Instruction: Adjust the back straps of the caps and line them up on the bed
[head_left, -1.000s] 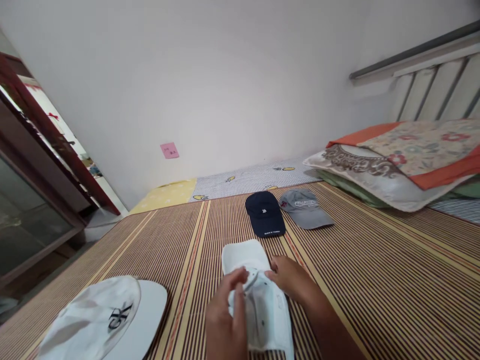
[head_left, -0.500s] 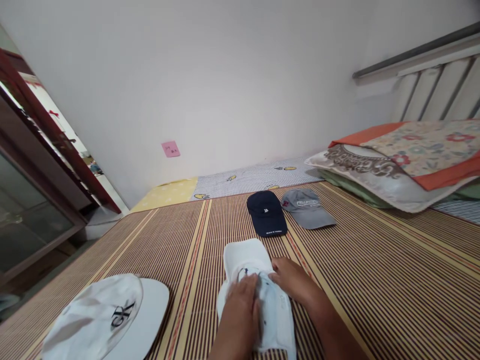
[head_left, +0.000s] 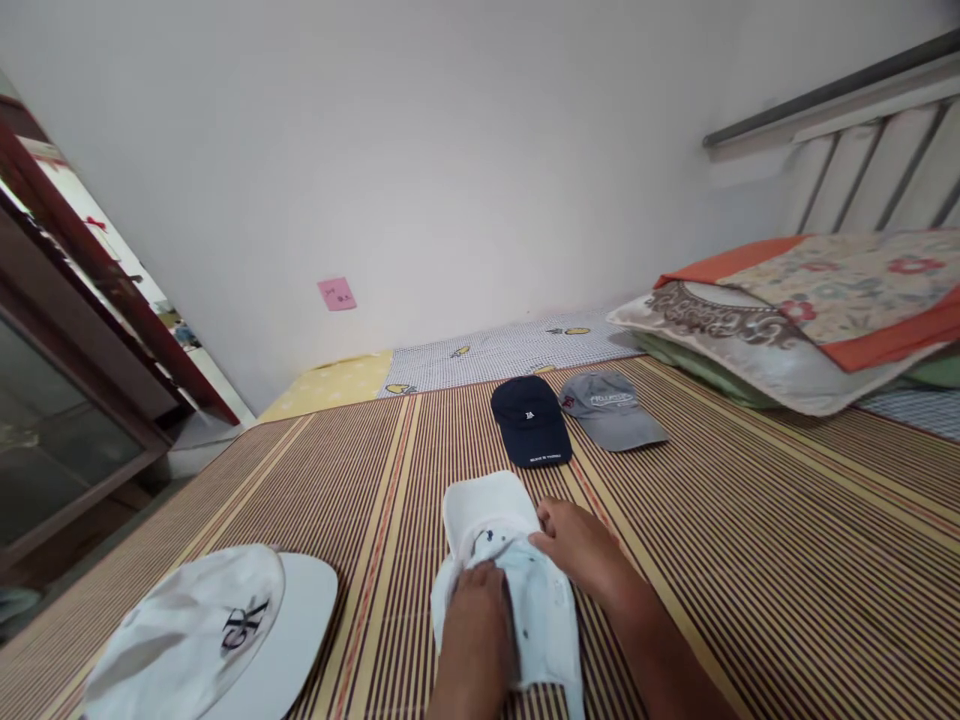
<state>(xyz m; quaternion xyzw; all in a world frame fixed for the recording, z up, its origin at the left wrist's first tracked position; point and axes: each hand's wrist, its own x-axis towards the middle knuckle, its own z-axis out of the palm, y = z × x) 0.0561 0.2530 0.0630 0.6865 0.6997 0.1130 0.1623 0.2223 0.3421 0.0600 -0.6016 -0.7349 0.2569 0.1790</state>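
A pale blue-white cap lies on the striped mat with its brim pointing away from me. My left hand presses down into its crown, fingers bent and their tips partly sunk in the fabric. At the cap's right edge, just behind the brim, is my right hand, its fingers curled together against the cloth; whether it pinches the edge is hard to see. Beyond the brim lie a navy cap and a grey cap, side by side.
A large white cap with black letters lies at the near left. Stacked pillows sit at the back right below a rail. The wall bounds the mat at the back.
My left hand's fingers have moved from lying over the crown to bending down into it. The right hand has shifted slightly up at the cap's edge.
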